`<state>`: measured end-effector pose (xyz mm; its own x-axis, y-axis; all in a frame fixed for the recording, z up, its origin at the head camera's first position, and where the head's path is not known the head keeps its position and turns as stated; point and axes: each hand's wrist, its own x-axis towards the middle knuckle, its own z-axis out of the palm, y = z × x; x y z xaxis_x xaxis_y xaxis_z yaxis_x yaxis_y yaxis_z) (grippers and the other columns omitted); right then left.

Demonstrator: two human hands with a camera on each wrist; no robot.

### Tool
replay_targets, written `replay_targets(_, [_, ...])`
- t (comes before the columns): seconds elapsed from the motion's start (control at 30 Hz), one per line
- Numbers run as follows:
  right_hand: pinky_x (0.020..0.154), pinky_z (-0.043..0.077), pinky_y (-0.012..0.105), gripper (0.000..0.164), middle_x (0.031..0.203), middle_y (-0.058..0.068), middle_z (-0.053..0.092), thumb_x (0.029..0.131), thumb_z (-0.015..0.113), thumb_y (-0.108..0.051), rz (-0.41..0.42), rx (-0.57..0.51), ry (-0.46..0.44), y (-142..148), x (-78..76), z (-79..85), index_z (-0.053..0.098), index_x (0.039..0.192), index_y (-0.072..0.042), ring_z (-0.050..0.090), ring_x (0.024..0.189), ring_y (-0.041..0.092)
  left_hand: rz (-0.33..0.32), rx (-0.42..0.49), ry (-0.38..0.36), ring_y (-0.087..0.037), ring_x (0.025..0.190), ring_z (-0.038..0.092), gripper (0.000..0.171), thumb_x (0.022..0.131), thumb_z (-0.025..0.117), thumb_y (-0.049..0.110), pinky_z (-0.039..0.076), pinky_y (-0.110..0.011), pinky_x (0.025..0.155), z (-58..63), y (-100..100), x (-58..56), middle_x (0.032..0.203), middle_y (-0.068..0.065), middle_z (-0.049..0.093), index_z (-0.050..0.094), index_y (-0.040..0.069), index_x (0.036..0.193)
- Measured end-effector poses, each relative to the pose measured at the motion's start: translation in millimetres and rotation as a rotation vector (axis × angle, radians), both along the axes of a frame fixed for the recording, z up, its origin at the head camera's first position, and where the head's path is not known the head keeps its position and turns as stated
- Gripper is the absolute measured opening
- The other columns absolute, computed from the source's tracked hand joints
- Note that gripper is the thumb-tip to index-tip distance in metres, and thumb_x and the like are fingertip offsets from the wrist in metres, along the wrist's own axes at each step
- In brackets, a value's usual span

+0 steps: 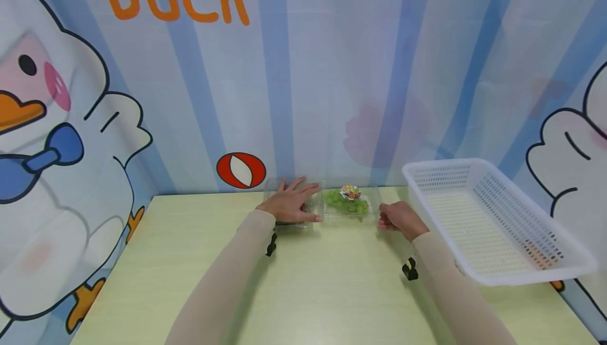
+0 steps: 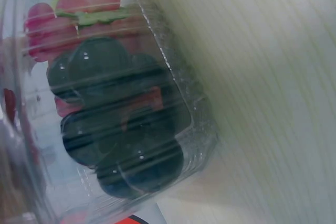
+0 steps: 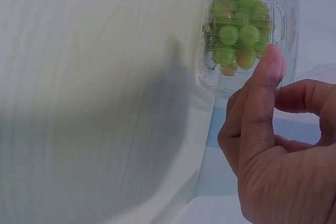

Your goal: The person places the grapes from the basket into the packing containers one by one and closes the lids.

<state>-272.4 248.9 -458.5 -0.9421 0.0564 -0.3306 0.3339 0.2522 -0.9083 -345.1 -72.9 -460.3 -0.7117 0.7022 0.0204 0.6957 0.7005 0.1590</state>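
Two clear plastic clamshell boxes sit side by side at the back of the table. My left hand (image 1: pixel 291 205) rests with spread, straight fingers on top of the left box (image 2: pixel 202 153). Inside that box are dark round grapes (image 2: pixel 100 66) and reddish grapes (image 2: pixel 52 32). Green grapes (image 1: pixel 346 205) fill the right box (image 3: pixel 210 81), which carries a colourful sticker (image 1: pixel 350 193) on its lid. At this box's right edge, my right hand (image 1: pixel 400 218) pinches the rim between thumb and curled fingers. The lid's exact fit is hard to make out.
A white perforated plastic basket (image 1: pixel 502 181) stands on the right side of the pale wooden table (image 1: pixel 332 292). Behind the table hangs a blue striped curtain (image 1: pixel 322 71) with cartoon ducks, close to the backs of the boxes.
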Motion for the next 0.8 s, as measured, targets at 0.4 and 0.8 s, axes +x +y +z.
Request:
replay_targets(0.4, [0.065, 0.058, 0.02, 0.033, 0.082, 0.004, 0.065, 0.101, 0.047, -0.016, -0.001, 0.026, -0.006, -0.4, 0.2, 0.1, 0.058, 0.114, 0.012, 0.063, 0.063, 0.004, -0.004, -0.005, 0.008, -0.029, 0.158, 0.008, 0.09, 0.091, 0.048, 0.078, 0.001, -0.07, 0.119, 0.3, 0.1, 0.1, 0.169, 0.006, 0.022, 0.023, 0.03, 0.163])
replay_targets(0.8, [0.066, 0.058, 0.02, 0.035, 0.08, 0.004, 0.066, 0.101, 0.047, -0.014, -0.001, -0.007, -0.014, 0.7, 1.4, 1.2, 0.057, 0.118, 0.014, 0.064, 0.063, 0.005, 0.001, 0.001, -0.002, -0.028, 0.158, 0.006, 0.09, 0.091, 0.048, 0.078, 0.0, -0.069, 0.119, -0.5, 0.8, -1.4, 0.169, 0.006, 0.021, 0.024, 0.03, 0.163])
